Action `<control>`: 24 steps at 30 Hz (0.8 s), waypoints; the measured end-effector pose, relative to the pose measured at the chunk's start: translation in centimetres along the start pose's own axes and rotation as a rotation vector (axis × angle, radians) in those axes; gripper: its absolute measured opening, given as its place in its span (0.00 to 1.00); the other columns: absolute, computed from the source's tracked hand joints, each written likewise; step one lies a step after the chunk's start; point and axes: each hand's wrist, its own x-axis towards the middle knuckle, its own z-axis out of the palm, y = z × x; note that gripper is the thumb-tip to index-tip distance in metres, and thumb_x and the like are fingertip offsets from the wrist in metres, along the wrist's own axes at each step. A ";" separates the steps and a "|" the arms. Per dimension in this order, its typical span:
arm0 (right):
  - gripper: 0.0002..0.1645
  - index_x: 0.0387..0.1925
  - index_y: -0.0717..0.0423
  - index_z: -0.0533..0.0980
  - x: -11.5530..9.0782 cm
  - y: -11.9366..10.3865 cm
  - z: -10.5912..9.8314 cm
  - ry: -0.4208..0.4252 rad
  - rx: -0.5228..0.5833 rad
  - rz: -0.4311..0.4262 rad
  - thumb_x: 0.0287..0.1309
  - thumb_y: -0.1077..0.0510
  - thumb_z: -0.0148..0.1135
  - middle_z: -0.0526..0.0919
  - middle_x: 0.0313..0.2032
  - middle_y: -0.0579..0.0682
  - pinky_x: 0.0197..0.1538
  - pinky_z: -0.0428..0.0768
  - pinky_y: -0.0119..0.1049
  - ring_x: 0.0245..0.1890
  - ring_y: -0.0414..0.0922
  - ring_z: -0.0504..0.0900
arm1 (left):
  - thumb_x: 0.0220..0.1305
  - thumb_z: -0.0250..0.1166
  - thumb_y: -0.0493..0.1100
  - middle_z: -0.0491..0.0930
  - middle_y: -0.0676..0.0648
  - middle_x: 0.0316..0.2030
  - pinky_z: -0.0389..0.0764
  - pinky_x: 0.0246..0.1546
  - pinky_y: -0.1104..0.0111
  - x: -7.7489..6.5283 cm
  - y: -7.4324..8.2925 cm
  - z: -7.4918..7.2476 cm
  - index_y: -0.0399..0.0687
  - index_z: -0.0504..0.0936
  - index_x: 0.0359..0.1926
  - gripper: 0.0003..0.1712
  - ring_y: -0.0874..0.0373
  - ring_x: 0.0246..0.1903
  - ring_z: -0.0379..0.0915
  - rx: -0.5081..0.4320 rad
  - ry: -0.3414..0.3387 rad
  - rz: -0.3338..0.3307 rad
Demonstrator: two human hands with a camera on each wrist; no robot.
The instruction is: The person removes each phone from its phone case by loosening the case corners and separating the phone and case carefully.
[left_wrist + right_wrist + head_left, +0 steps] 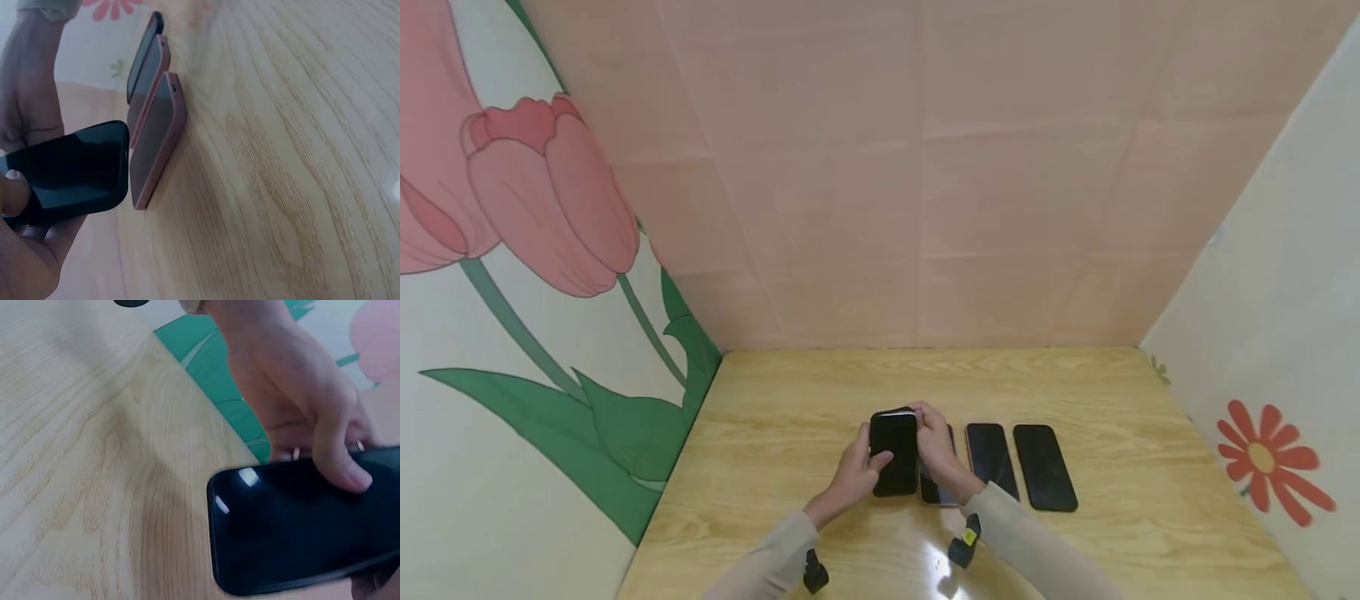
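Note:
My left hand [859, 467] holds a smartphone [895, 457] up over the table, its thumb lying across the dark screen. Along the phone's top edge shows a pale strip, with a black case rim standing slightly off it. My right hand [934, 437] grips the phone's upper right corner, its fingers partly hidden behind it. Beneath the right wrist lies a pink-edged phone [164, 128], largely covered by that hand in the head view. The right wrist view shows the left hand [306, 394] wrapped around the phone's long side from behind.
To the right, another pink-edged phone [991, 454] and a black phone [1045, 467] lie face up in a row on the wood-grain table [760, 400]. A pink wall covering [917, 208] rises behind, with flower-printed panels on both sides. Small black devices hang at both wrists.

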 end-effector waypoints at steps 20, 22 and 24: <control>0.27 0.67 0.68 0.66 0.5 0.4 -2.0 -0.334 0.217 0.127 0.78 0.53 0.42 0.83 0.49 0.55 0.52 0.81 0.45 0.45 0.46 0.82 | 0.67 0.59 0.26 0.78 0.28 0.47 0.85 0.37 0.51 0.0 3.8 -1.8 0.26 0.66 0.53 0.16 0.37 0.45 0.79 -0.125 0.000 -0.091; 0.27 0.67 0.67 0.66 0.4 0.5 -2.2 -0.356 0.216 0.127 0.79 0.53 0.41 0.82 0.49 0.55 0.53 0.80 0.46 0.46 0.47 0.82 | 0.67 0.59 0.26 0.78 0.28 0.47 0.85 0.37 0.51 0.0 3.7 -1.7 0.26 0.66 0.52 0.16 0.36 0.44 0.80 -0.132 0.007 -0.090; 0.27 0.66 0.67 0.67 0.3 0.6 -2.3 -0.378 0.205 0.124 0.79 0.52 0.40 0.82 0.50 0.56 0.55 0.78 0.48 0.47 0.48 0.81 | 0.67 0.59 0.26 0.78 0.28 0.47 0.85 0.36 0.51 0.0 3.7 -1.7 0.26 0.66 0.52 0.16 0.36 0.43 0.80 -0.140 0.010 -0.091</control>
